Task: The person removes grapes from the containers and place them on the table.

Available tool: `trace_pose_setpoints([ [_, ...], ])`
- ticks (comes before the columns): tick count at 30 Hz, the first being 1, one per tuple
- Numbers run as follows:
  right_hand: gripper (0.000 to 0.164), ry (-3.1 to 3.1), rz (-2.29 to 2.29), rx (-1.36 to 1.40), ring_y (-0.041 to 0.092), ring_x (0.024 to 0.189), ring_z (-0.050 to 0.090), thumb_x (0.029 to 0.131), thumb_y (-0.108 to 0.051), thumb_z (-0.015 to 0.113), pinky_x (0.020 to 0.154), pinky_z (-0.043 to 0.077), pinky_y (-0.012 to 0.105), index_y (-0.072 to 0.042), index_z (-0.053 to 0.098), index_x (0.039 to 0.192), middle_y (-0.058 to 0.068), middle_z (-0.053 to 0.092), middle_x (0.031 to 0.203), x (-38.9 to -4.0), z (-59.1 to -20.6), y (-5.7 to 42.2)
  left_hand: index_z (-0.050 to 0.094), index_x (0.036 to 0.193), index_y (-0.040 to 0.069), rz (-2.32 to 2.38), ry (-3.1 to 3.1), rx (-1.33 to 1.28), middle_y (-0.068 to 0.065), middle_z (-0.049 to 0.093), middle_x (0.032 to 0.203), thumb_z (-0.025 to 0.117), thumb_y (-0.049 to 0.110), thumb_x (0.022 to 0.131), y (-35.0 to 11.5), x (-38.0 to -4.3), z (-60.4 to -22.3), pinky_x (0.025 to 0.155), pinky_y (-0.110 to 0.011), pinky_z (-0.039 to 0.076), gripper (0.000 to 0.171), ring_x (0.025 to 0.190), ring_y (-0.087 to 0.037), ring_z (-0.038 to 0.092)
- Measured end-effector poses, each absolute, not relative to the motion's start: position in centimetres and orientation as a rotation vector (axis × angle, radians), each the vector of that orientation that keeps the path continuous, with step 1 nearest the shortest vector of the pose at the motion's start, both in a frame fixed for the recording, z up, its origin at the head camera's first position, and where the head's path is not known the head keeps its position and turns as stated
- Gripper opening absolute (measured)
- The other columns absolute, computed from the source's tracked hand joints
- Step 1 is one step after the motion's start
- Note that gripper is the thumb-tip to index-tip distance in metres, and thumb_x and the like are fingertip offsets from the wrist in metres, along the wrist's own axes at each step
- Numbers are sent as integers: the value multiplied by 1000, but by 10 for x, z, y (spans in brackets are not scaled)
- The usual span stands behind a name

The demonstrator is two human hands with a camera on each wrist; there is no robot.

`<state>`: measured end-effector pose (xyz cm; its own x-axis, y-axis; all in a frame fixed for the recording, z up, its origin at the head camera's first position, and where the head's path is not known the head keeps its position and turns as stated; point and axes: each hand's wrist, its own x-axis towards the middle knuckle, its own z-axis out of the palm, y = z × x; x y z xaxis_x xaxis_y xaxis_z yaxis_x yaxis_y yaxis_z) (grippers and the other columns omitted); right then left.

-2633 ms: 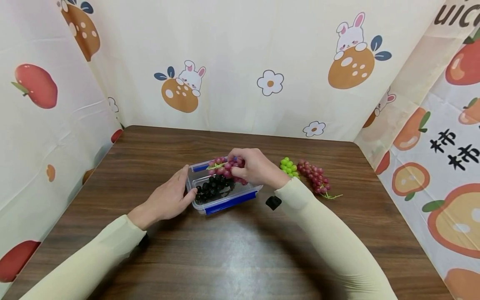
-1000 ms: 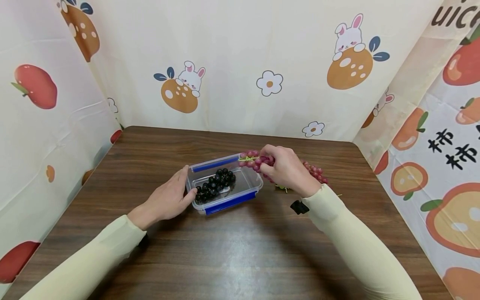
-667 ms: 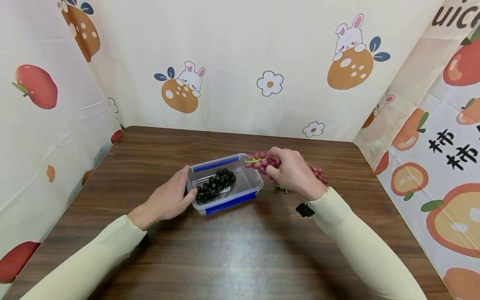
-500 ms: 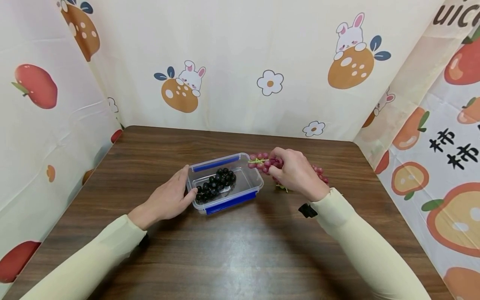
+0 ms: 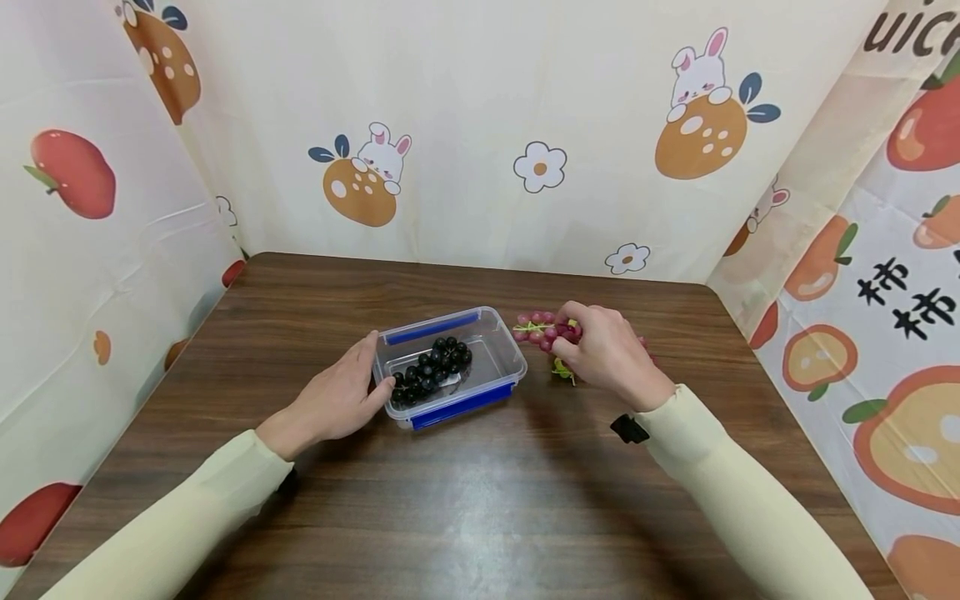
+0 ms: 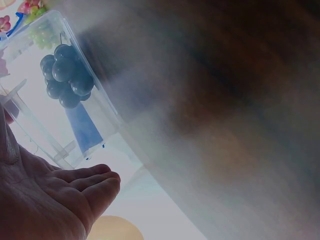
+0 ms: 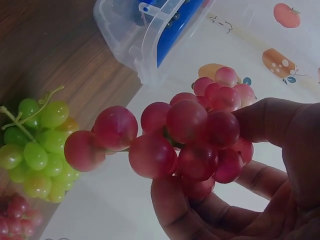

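A clear plastic food container with blue side clips stands on the table and holds a bunch of black grapes. My left hand rests against its left end, fingers mostly straight and the thumb by the near corner; in the left wrist view those fingers lie outside the wall. Right of the container, my right hand pinches a bunch of red grapes between thumb and fingers. The right wrist view shows this red bunch raised above the table, apart from the container.
A bunch of green grapes lies beneath and beside the right hand, mostly hidden in the head view. Another red bunch lies beyond it. The wooden table meets a printed curtain at its back edge.
My right hand has carried the red bunch from over the container to the right, past its rim. The left hand and the container have stayed in place.
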<state>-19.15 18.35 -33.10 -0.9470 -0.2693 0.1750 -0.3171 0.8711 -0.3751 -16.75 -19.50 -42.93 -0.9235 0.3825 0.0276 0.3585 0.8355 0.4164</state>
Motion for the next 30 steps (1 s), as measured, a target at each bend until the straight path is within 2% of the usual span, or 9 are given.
trace_pose_setpoints([
  [7,13,-2931,604,448,22,64,50,88,-16,67,50,38,33,-13,69,101,4,58,71,-189,-332,190,6,161,-8,652,2956,596,-28,19,166,41,43,108,-195,-167,-429,116,-57,33,82,152,-40,26],
  [13,15,-2951,620,435,19,56,50,88,-15,67,47,38,32,-11,68,101,2,56,65,-186,-335,194,6,161,-8,654,2954,594,-28,19,166,42,42,108,-194,-167,-429,116,-57,33,81,152,-40,26],
  [24,6,-2985,628,405,18,54,53,89,-16,69,48,41,33,-12,65,90,0,58,62,-181,-343,202,7,161,-8,655,2952,591,-28,19,166,42,42,108,-195,-167,-428,116,-57,33,81,152,-41,26],
  [30,7,-3000,567,400,18,53,48,87,-16,67,49,37,33,-11,64,91,-1,53,58,-177,-347,205,8,161,-9,653,2955,593,-28,20,166,42,42,108,-195,-167,-429,117,-57,33,81,152,-41,26],
])
